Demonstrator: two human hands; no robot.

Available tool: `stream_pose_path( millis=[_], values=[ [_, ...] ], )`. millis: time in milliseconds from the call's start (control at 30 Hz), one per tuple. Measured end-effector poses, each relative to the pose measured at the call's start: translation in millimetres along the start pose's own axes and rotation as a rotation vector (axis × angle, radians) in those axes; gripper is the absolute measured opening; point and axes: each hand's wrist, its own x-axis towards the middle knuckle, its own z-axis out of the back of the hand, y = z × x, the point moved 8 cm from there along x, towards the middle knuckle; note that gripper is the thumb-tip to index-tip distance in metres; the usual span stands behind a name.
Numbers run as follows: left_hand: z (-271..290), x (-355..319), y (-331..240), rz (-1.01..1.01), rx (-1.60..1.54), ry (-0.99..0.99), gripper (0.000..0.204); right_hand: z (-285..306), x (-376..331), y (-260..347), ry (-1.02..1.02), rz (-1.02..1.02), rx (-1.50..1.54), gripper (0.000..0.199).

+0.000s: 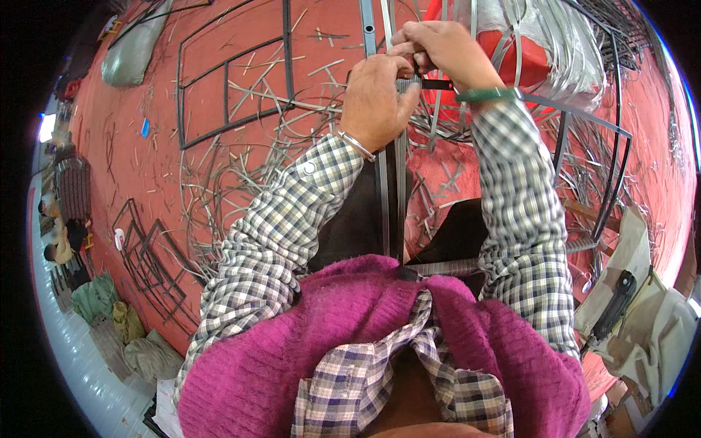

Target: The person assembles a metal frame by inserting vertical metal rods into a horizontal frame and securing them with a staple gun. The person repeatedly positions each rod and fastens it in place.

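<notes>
My left hand point(374, 104) is closed on a narrow frame bar wound with grey flat strips point(400, 175), which runs away from my lap. Just beyond it, to the right, my right hand point(451, 52) has its fingers bent and pressed together over the same bar; what they pinch is hidden. A short black piece with a red spot point(438, 85) sticks out between the hands, and I cannot make out its kind. Past my left fingers lies a blue-grey flat bar with a hole point(368, 28). Loose grey strips point(518, 55) hang beside my right hand.
Black rectangular frames point(182, 109) lie on the red floor point(146, 197) at the left. Cut strip scraps are scattered around them. A clear-wrapped bundle point(577, 58) stands at the far right, near another dark frame point(621, 164). Pale cloth point(657, 328) lies at the near right.
</notes>
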Motion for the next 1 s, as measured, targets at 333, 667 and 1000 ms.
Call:
stream_pose_path(
  millis=[333,667,1000],
  values=[
    [0.6,3.3,-28.2,-0.161,0.302,0.03,0.019,38.6,-77.9,33.8,-0.216,0.385,-0.301,0.033],
    [-7.3,8.6,-26.9,-0.154,0.275,0.131,0.021,-22.5,-68.3,-65.8,-0.369,0.308,0.259,0.025],
    [-6.2,5.4,-19.4,-0.158,0.255,0.148,0.021,-25.8,-126.9,-78.1,-0.409,-0.113,0.06,0.022]
  ],
)
